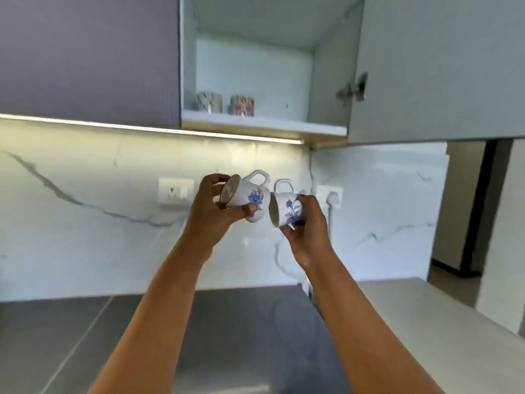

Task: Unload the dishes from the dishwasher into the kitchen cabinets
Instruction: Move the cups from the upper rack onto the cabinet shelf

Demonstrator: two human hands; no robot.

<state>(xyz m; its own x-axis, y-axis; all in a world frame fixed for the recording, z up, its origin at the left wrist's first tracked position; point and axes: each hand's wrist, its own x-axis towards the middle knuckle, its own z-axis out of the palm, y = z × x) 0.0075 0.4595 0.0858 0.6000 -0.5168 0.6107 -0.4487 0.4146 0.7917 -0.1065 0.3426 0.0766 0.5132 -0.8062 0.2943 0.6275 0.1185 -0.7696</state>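
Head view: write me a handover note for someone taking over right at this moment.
Hands: left hand grips a blue-flower cup, right hand grips a second blue-flower cup; both tilted sideways below the open cabinet.
Shelved so far: two patterned mugs at the left of the shelf.
Left: set both cups on the shelf, free space right of the mugs. Anything more to unload is out of view.

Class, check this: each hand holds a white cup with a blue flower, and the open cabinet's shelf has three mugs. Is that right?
No: the head view shows only two on the shelf, a grey-patterned mug and a red-patterned mug. The rest stands: left hand holds the left cup, right hand the right cup.
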